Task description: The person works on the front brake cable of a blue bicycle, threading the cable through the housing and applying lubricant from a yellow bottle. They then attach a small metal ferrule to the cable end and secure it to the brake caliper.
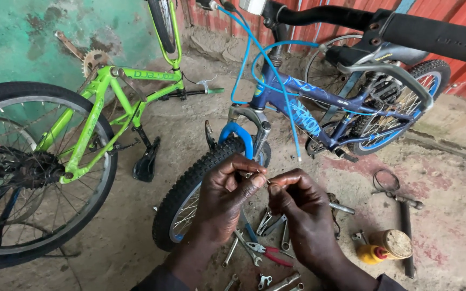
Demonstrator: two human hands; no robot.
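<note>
- Head view: small metal part [268, 182], thin and dull grey, too small to identify, pinched between both hands above a knobby black tyre [190, 186].
- Left hand [226, 196]: fingers curled, thumb and forefinger gripping the part.
- Right hand [300, 207]: fingertips closed on the part's other end.
- Steel spanners [273, 223] and red-handled pliers [268, 252] lie on the dusty concrete floor [438, 237] below.

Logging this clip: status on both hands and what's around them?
Left hand and right hand pinch a small metal part between fingertips. Blue bicycle's black knobby front tyre directly behind. Wrenches, red-handled pliers on the ground below.
</note>
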